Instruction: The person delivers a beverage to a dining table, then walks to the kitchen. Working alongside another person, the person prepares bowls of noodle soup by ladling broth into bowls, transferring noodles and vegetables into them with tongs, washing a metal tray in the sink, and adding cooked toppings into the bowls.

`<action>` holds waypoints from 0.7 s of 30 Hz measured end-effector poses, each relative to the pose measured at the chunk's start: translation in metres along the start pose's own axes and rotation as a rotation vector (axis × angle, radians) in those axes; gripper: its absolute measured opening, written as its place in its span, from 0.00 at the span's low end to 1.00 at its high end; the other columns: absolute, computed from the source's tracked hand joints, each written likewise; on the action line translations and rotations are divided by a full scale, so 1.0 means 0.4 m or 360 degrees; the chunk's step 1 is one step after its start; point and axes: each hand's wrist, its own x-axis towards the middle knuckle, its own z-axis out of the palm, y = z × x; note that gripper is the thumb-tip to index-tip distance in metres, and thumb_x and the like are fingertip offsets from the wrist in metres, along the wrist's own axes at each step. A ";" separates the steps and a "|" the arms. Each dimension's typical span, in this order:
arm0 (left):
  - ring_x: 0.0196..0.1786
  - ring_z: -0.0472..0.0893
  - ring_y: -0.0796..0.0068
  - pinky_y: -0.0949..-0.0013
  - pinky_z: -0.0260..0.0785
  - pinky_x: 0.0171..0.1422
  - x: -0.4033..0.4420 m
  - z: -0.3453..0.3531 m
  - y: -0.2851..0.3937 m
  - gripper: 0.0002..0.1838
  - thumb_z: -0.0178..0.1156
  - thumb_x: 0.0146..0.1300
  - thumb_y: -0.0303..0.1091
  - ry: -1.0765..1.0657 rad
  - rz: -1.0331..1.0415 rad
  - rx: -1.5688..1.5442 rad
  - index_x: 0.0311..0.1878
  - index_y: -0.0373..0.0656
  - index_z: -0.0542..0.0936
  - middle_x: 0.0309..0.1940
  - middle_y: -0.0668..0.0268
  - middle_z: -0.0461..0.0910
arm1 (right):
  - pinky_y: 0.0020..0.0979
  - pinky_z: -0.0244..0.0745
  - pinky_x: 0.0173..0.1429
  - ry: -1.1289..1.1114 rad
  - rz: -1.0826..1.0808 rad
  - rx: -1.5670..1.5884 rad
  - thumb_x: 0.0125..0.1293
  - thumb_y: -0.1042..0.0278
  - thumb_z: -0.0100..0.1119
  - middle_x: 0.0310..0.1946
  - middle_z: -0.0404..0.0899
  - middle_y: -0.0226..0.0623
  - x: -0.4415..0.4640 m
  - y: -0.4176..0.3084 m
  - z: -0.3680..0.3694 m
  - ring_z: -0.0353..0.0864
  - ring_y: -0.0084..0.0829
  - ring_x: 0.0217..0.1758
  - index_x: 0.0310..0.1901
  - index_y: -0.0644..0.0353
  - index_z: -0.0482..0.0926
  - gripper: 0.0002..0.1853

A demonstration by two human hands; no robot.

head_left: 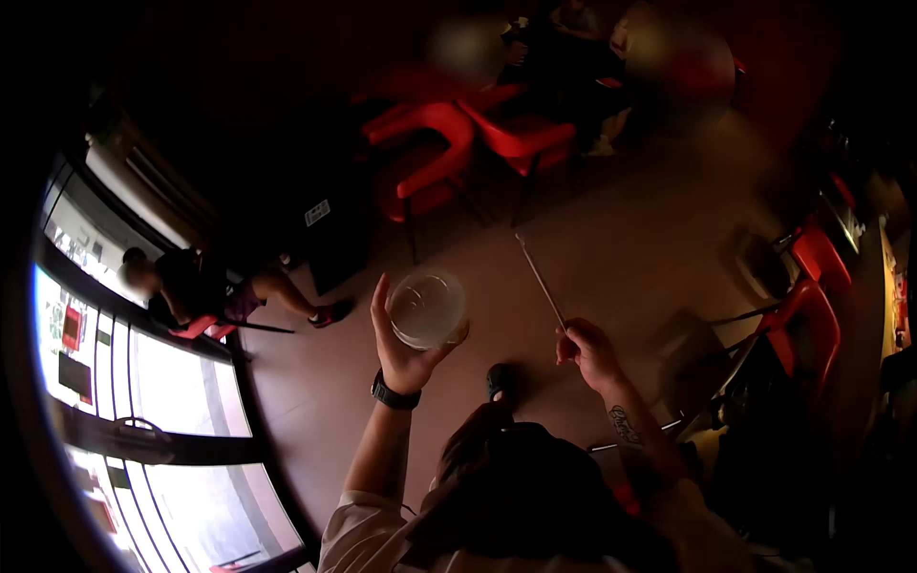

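A round, clear cup or bowl [427,307] is held up by my left hand [406,355], its fingers and thumb wrapped round the near side. A dark watch [394,393] sits on that wrist. To the right, my right hand [588,355] grips the lower end of a long thin stick [541,279]. The stick points up and to the left, its tip apart from the cup. What the cup contains, if anything, I cannot make out.
Red chairs [432,153] stand ahead and at the right [807,320]. A seated person [181,286] is at the left beside the windows [181,382]. More people sit at the far top. The brown floor [325,401] stretches beneath my hands.
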 end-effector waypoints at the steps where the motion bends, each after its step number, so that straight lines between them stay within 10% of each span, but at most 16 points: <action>1: 0.62 0.78 0.60 0.56 0.74 0.65 0.088 0.052 -0.065 0.65 0.83 0.43 0.32 -0.0007 -0.0006 -0.0065 0.79 0.43 0.48 0.61 0.54 0.74 | 0.32 0.75 0.36 0.0010 -0.0043 0.0010 0.76 0.65 0.48 0.25 0.79 0.37 0.075 -0.039 -0.023 0.79 0.29 0.28 0.45 0.64 0.79 0.12; 21: 0.61 0.78 0.61 0.55 0.71 0.67 1.521 1.496 -1.012 0.71 0.82 0.39 0.25 0.0073 -0.0063 0.0091 0.82 0.42 0.42 0.61 0.55 0.74 | 0.33 0.69 0.36 0.0096 0.0019 0.0217 0.78 0.64 0.45 0.19 0.63 0.26 1.640 -0.928 -1.179 0.65 0.26 0.23 0.46 0.63 0.76 0.13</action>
